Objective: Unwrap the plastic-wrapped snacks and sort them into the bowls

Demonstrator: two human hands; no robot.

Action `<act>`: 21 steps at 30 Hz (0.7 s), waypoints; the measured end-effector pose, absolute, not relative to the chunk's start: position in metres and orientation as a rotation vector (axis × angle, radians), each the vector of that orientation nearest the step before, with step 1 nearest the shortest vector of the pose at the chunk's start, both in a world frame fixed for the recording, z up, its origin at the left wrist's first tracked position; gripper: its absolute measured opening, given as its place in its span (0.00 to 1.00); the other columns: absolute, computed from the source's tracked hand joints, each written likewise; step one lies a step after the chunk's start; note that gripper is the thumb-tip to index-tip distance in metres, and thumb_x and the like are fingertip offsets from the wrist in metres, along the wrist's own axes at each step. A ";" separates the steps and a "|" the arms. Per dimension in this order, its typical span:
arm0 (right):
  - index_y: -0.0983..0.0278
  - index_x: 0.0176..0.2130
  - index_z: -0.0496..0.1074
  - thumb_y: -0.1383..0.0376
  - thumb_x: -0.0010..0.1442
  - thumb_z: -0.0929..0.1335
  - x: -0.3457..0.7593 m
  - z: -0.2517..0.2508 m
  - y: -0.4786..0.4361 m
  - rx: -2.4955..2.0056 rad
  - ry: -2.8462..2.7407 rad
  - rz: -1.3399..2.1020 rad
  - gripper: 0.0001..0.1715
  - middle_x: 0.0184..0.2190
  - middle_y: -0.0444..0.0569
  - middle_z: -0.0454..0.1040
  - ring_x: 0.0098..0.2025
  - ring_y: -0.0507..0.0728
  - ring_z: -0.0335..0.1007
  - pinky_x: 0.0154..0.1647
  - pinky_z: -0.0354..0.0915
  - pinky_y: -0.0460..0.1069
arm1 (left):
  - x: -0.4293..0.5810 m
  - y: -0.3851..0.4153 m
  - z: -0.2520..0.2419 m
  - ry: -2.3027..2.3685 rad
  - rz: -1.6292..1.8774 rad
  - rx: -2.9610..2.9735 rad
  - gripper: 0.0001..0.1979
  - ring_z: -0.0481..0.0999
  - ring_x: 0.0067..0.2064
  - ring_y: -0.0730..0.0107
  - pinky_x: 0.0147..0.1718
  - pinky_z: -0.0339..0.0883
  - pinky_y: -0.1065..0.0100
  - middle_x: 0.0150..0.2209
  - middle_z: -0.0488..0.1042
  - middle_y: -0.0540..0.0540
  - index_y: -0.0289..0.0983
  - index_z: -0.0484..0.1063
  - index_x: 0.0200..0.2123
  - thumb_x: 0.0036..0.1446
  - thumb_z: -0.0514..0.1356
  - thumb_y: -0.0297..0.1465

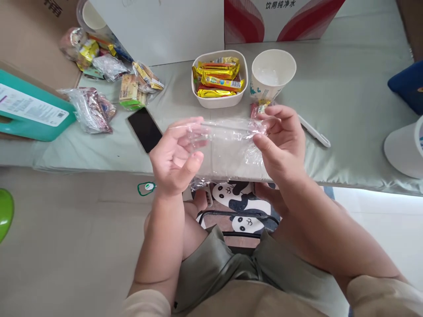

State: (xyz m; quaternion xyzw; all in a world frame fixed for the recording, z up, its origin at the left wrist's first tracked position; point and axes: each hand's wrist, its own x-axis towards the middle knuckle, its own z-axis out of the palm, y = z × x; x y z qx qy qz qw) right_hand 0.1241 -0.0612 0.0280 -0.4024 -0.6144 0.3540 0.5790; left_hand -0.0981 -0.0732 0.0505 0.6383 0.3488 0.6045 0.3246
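Note:
A clear plastic bag (228,149) is stretched between my two hands above the front edge of the covered surface. My left hand (176,156) has its fingers apart, thumb clear of the rest, and its fingertips lie against or inside the film at the bag's left side; which of these I cannot tell. At the other side, my right hand (282,138) pinches the film between thumb and fingers. Just beyond the bag stand a white box (220,102) of yellow-wrapped snack bars (221,81) and a paper cup (273,72). Partly hidden behind my right hand is a small red-and-yellow packet (256,109).
Left of my hands lie a phone (144,129), several packaged snacks (134,90) and a teal jug (39,108). A white pen-like stick (315,132) rests at right, near a white container (405,147). Large cartons (172,28) line the back.

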 end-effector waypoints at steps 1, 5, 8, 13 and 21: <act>0.49 0.59 0.65 0.43 0.66 0.70 0.124 0.028 -0.059 -0.932 -1.424 0.835 0.28 0.53 0.50 0.71 0.60 0.63 0.72 0.58 0.74 0.61 | -0.099 -0.074 0.049 0.948 1.533 1.610 0.19 0.85 0.49 0.60 0.39 0.82 0.65 0.57 0.78 0.48 0.53 0.77 0.54 0.59 0.68 0.44; 0.46 0.63 0.61 0.43 0.67 0.68 0.122 0.025 -0.054 -0.926 -1.445 0.913 0.31 0.52 0.50 0.71 0.66 0.65 0.67 0.62 0.71 0.63 | -0.102 -0.077 0.042 0.998 1.406 1.382 0.19 0.85 0.41 0.66 0.28 0.78 0.71 0.60 0.77 0.50 0.53 0.77 0.52 0.57 0.71 0.39; 0.43 0.68 0.54 0.44 0.66 0.70 0.120 0.022 -0.054 -0.993 -1.464 0.978 0.39 0.58 0.51 0.68 0.65 0.65 0.69 0.59 0.73 0.62 | -0.105 -0.076 0.039 1.042 1.355 1.305 0.22 0.85 0.42 0.65 0.24 0.76 0.73 0.62 0.75 0.48 0.52 0.75 0.54 0.56 0.71 0.40; 0.41 0.69 0.49 0.51 0.59 0.77 0.113 0.022 -0.063 -1.008 -1.408 1.282 0.50 0.52 0.47 0.73 0.50 0.60 0.77 0.44 0.77 0.57 | -0.112 -0.073 0.041 1.135 1.332 1.206 0.29 0.84 0.48 0.58 0.24 0.75 0.73 0.64 0.73 0.45 0.48 0.74 0.55 0.51 0.73 0.43; 0.58 0.54 0.69 0.64 0.53 0.76 0.108 0.040 -0.063 -1.102 -1.079 1.515 0.29 0.29 0.39 0.70 0.30 0.52 0.70 0.33 0.71 0.51 | -0.108 -0.074 0.039 1.053 1.317 0.940 0.29 0.81 0.56 0.53 0.40 0.79 0.65 0.60 0.71 0.47 0.47 0.67 0.47 0.46 0.77 0.41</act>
